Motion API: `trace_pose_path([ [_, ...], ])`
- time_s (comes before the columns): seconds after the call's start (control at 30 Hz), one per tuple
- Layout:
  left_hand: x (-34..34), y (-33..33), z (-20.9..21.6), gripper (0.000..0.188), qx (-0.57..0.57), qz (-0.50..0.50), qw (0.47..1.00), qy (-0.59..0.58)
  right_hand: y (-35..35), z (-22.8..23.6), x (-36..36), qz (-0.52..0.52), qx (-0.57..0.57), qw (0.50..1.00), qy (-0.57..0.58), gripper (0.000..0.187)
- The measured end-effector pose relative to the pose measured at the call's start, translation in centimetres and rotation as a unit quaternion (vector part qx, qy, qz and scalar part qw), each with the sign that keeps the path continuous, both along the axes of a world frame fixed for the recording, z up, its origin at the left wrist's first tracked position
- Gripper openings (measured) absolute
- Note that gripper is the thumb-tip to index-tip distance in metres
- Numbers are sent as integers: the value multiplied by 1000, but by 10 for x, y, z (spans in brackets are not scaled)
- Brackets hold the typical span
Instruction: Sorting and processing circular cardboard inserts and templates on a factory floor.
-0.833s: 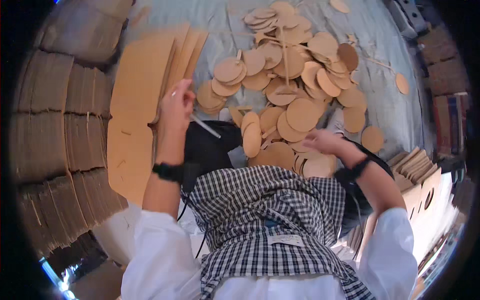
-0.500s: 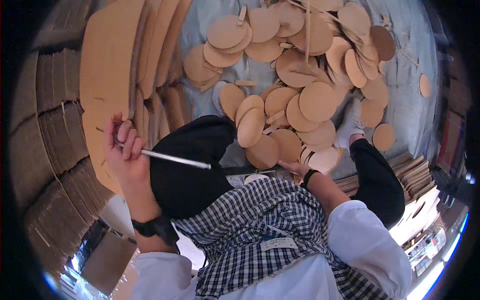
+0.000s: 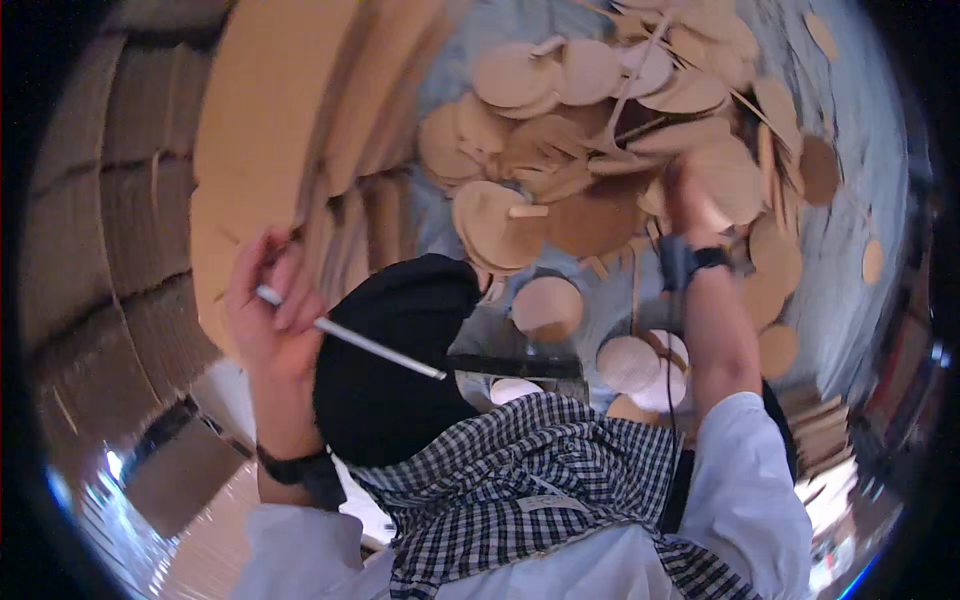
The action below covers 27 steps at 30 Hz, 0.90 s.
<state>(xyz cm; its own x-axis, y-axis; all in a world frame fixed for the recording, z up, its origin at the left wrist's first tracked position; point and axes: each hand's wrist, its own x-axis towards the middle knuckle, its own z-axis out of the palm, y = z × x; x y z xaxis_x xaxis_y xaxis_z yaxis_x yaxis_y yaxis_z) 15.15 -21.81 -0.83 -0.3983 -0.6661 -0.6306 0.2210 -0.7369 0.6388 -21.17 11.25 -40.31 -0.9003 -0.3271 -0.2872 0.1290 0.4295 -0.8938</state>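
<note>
My left hand (image 3: 277,305) is closed around a thin silvery-white rod (image 3: 385,352), which slants down to the right over my black-clad knee. On the far side, my right hand (image 3: 694,208) reaches into a heap of round brown cardboard discs (image 3: 595,215). A larger pale disc (image 3: 735,178) lies against that hand; blur hides its fingers, so I cannot tell whether they grip it. Nearer to me lie a loose disc (image 3: 547,307) and several pale discs (image 3: 628,364) beside my right forearm.
Tall stacks of flat brown cardboard (image 3: 262,150) stand on the left, with darker corrugated bundles (image 3: 125,230) beyond. Cardboard strips are mixed into the heap on a bluish-grey sheet (image 3: 850,130). More stacked cardboard (image 3: 822,432) is at the lower right.
My right hand has moved from near my lap out to the far right of the heap. Several discs in front of me have shifted away. My left hand still holds the rod.
</note>
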Motion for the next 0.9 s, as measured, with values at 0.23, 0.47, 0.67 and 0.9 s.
trace_pose_path([
  [0.23,35,24,-17,19,-12,68,991,113,-162,125,15,-77,-126,976,-160,44],
  [0.47,225,17,56,24,-248,401,882,-6,-285,220,199,294,-144,925,-193,42],
  [0.67,442,44,-24,45,-306,25,507,-806,-387,237,265,322,-108,875,-345,32],
  [0.9,408,85,-89,59,-48,54,788,-611,-403,251,288,264,-80,888,-369,37],
])
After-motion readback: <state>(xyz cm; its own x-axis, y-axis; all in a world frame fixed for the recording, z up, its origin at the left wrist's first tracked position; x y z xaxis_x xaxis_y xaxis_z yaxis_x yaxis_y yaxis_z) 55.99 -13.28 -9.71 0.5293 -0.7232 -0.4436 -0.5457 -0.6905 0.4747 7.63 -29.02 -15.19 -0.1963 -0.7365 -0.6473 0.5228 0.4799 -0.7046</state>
